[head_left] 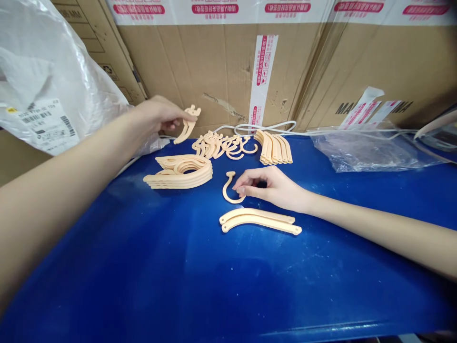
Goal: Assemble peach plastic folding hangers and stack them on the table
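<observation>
My left hand (162,114) is pinched on a small forked beige plastic hanger piece (188,126), raised in front of the cardboard. A curved beige hook (225,189) is gripped at its open end by my right hand (273,188), low over the table. Two curved hanger arms (262,220) lie side by side just in front of that hand. Below my left hand is a neat stack of folded hangers (178,180). Farther back sit a heap of small forked pieces (209,145), several loose hooks (237,148) and a row of hanger arms (274,148).
Large cardboard boxes (200,62) stand along the back of the blue table (171,276). A looped white cable (266,126) runs along their base. One clear plastic bag (367,147) lies at the back right, and a bigger labelled bag (32,62) bulges at the left.
</observation>
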A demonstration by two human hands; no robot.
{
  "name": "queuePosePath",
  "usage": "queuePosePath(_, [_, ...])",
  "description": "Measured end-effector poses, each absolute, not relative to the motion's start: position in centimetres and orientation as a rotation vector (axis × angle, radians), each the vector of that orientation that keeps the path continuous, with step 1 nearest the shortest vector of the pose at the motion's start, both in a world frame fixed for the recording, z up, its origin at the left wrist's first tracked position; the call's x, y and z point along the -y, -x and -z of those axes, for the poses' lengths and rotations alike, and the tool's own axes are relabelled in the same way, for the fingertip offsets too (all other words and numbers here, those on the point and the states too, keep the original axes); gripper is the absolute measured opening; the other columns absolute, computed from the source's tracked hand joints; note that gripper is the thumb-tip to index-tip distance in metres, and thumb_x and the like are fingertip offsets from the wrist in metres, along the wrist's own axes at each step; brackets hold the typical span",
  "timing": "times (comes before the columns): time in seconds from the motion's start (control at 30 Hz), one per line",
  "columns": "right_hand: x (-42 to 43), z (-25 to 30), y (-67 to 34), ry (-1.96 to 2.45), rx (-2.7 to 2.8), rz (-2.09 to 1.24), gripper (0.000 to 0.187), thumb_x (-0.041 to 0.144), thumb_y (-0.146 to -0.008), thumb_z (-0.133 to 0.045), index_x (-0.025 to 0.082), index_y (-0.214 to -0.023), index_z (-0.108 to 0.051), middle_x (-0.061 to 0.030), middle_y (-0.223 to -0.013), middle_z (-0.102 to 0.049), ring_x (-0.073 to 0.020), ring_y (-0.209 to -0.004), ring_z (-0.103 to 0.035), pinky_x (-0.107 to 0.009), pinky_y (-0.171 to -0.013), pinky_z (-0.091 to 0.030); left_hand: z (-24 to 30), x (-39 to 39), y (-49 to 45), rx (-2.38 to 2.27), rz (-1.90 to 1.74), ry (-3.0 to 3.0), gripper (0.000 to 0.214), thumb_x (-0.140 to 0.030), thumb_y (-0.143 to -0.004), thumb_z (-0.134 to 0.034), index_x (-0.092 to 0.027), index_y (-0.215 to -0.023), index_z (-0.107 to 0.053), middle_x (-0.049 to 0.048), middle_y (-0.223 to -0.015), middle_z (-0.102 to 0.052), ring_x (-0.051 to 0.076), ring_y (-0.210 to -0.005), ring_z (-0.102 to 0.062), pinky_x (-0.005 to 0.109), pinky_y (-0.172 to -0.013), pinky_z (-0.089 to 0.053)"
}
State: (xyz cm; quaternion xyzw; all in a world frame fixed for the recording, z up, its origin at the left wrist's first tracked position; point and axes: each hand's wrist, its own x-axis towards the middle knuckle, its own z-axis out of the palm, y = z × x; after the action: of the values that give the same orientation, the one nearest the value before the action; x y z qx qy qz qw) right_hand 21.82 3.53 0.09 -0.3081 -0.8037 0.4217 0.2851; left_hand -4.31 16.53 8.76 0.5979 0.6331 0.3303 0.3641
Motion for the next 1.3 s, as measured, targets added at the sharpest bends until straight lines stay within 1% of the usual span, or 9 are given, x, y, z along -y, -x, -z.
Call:
queuePosePath(0.1, [-3.7, -0.1, -21.9, 0.802, 2.086, -1.091, 0.02, 0.031, -0.088, -0.059, 0.014, -0.094, -0.067, -0.0037, -0.082, -0.07, -0.0126, -0.073, -0.064, -0.027, -0.066, -0.049, -10.7, -14.2, 2.5, -1.628, -1.106, -1.634, 0.037, -0.024, -0.061, -0.085, -0.019, -0.056, -0.049, -0.0052, -0.049, -0.039, 0.009, -0.057, -0.031, 0.026, -0.054, -0.027])
queuePosePath(0.23, [-4.3, -2.3, -22.3, 0.815, 1.898, -0.911, 0.021, 0.029, -0.088, -0.06, 0.015, -0.102, -0.063, -0.0035, -0.088, -0.068, -0.0118, -0.074, -0.062, -0.026, -0.067, -0.05, -12.3, -9.3, -1.0, -1.351, -1.218, -1.829, 0.029, -0.022, -0.07, -0.077, -0.015, -0.061, -0.05, -0.0035, -0.07, -0.055, 0.006, -0.069, -0.053, 0.021, -0.065, -0.039])
queuePosePath(0.3, [-4.5, -4.2, -22.7, 0.844, 1.8, -0.811, 0.024, 0.032, -0.091, -0.056, 0.016, -0.109, -0.06, -0.0032, -0.087, -0.066, -0.011, -0.068, -0.06, -0.025, -0.064, -0.049, -12.5, -6.9, -2.5, -1.264, -1.056, -1.954, 0.026, -0.027, -0.071, -0.078, -0.011, -0.072, -0.057, -0.0032, -0.071, -0.059, 0.008, -0.072, -0.059, 0.027, -0.075, -0.045])
queuePosePath(0.43, [-3.9, -6.9, -23.9, 0.817, 1.859, -0.764, 0.04, 0.046, -0.101, -0.028, 0.022, -0.119, -0.055, -0.0033, -0.093, -0.064, -0.0125, -0.071, -0.063, -0.027, -0.067, -0.051, -11.8, -3.9, -5.3, -1.23, -0.781, -2.05, 0.025, -0.028, -0.076, -0.074, -0.011, -0.071, -0.056, -0.0034, -0.064, -0.06, 0.013, -0.07, -0.064, 0.028, -0.068, -0.047])
queuePosePath(0.57, [-2.2, -6.8, -25.0, 0.885, 2.055, -0.582, 0.03, 0.037, -0.094, -0.052, 0.023, -0.12, -0.057, -0.0002, -0.091, -0.066, -0.0125, -0.079, -0.064, -0.024, -0.071, -0.051, -10.7, -2.3, -7.2, -1.168, -0.617, -1.964, 0.016, -0.02, -0.087, -0.061, -0.014, -0.074, -0.054, -0.0039, -0.071, -0.067, 0.015, -0.075, -0.069, 0.025, -0.064, -0.048])
queuePosePath(0.97, [0.1, -4.6, -26.9, 1.057, 1.984, -0.537, 0.029, 0.043, -0.087, -0.062, 0.02, -0.102, -0.07, -0.0026, -0.082, -0.069, -0.0135, -0.067, -0.062, -0.028, -0.061, -0.053, -5.6, -0.3, -6.3, -1.039, -0.647, -1.979, 0.016, -0.035, -0.091, -0.056, -0.02, -0.094, -0.055, -0.0025, -0.069, -0.068, 0.012, -0.057, -0.062, 0.024, -0.05, -0.044])
queuePosePath(1.1, [-0.5, -4.3, -27.8, 1.129, 1.918, -0.578, 0.027, 0.042, -0.084, -0.064, 0.02, -0.098, -0.073, -0.002, -0.077, -0.069, -0.0121, -0.064, -0.059, -0.028, -0.061, -0.052, -4.7, 1.5, -4.5, -1.348, -0.747, -2.312, 0.017, -0.035, -0.089, -0.057, -0.021, -0.1, -0.058, 0.0013, -0.089, -0.068, 0.019, -0.079, -0.065, 0.032, -0.067, -0.049])
queuePosePath(1.2, [-1.6, -3.7, -28.6, 1.183, 1.875, -0.627, 0.025, 0.041, -0.082, -0.067, 0.021, -0.094, -0.075, -0.0006, -0.069, -0.068, -0.0114, -0.06, -0.057, -0.027, -0.059, -0.052, -3.7, 2.9, -3.2, -1.335, -0.771, -2.62, 0.024, -0.032, -0.093, -0.051, -0.022, -0.115, -0.054, 0.0055, -0.114, -0.062, 0.023, -0.109, -0.057, 0.038, -0.092, -0.046])
queuePosePath(1.3, [-2.8, -2.6, -29.4, 1.217, 1.847, -0.703, 0.022, 0.04, -0.08, -0.069, 0.023, -0.091, -0.076, -0.002, -0.075, -0.072, -0.0114, -0.059, -0.057, -0.027, -0.056, -0.05, -2.6, 3.5, -2.3, -1.246, -0.65, -2.737, 0.03, -0.03, -0.098, -0.04, -0.02, -0.124, -0.051, 0.0078, -0.129, -0.056, 0.023, -0.121, -0.052, 0.039, -0.103, -0.042])
